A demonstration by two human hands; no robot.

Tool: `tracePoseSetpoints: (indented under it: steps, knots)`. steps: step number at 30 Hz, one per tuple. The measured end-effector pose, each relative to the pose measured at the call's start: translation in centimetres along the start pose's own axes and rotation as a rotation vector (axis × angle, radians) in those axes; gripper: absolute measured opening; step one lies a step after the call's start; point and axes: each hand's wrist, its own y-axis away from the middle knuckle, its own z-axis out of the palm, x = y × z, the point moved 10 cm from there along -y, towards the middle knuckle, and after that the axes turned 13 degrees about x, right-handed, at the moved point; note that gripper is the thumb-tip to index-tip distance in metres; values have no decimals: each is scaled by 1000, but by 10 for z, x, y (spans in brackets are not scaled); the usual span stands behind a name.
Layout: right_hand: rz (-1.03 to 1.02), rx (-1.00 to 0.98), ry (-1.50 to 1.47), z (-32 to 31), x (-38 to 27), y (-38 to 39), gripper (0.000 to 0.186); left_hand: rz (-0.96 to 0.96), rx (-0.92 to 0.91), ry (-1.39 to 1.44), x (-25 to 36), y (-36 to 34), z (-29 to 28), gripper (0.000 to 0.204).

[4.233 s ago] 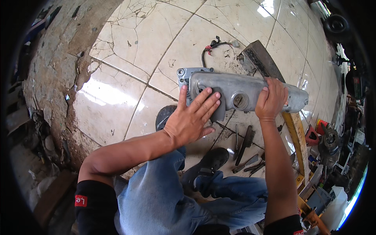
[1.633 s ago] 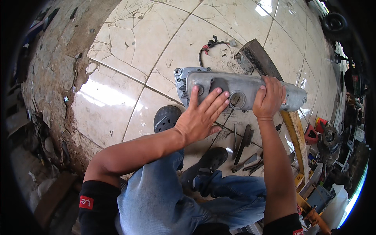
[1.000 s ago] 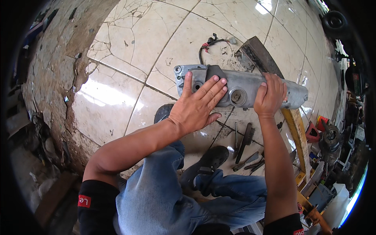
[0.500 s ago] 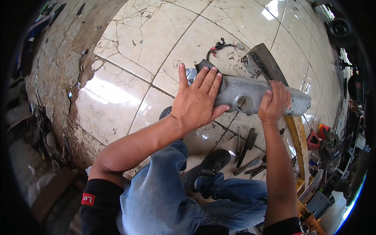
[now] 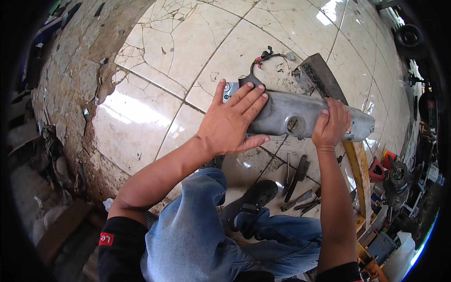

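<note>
A long grey metal engine valve cover (image 5: 284, 103) with a round filler hole lies across the space in front of me. My left hand (image 5: 225, 123) rests flat on its left end, fingers stretched out and thumb apart. Under those fingertips, a dark thin piece that looks like sandpaper (image 5: 252, 82) pokes out past the far edge; most of it is hidden. Closer to the cover's right end, my right hand (image 5: 331, 124) is closed round it, the thumb on the near side and the fingers over the top.
Beneath the cover's right part runs a heavy metal beam (image 5: 323, 77) with a yellow length (image 5: 358, 164). A wire harness (image 5: 270, 56) lies beyond on cracked tiles. Near my shoe (image 5: 256, 197) are a dark brush-like tool (image 5: 296, 178) and pliers (image 5: 310, 203). Assorted parts crowd the right.
My left hand has slid a little toward me and to the left over the cover. My right hand keeps its grip, and the cover stays almost in place.
</note>
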Motion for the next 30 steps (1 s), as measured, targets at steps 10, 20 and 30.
tracePoseSetpoints:
  steps: [10,20,30]
  knots:
    - [7,-8,3,1,2,3,35,8,1,20,13,-3,1,90]
    - [-3,1,7,1,-1,1,35,-394,116,796,-58,18,0,54]
    - [-43,-66,-23,7,7,0,36,-898,606,1209,-103,65,3,42]
